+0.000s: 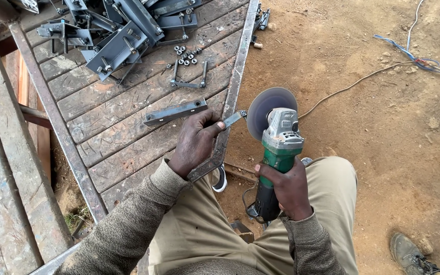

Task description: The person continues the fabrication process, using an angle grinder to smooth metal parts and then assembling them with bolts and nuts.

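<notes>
My left hand [195,142] grips a small flat metal strip [234,119] with a bolt at its tip, held out over the right edge of a wooden workbench [123,122]. My right hand [286,187] is wrapped around the green body of an angle grinder [279,147]. Its grey disc [266,107] stands just right of the strip's tip, close to it; I cannot tell whether they touch. A flat steel bar with holes [175,112] lies on the planks just beyond my left hand.
Dark steel brackets [118,35], loose nuts [186,56] and a U-shaped bolted piece [188,79] lie at the bench's far end. A steel frame rail [236,76] edges the bench. Cables [413,58] cross the dirt ground at right. Another person's shoe [408,253] shows at bottom right.
</notes>
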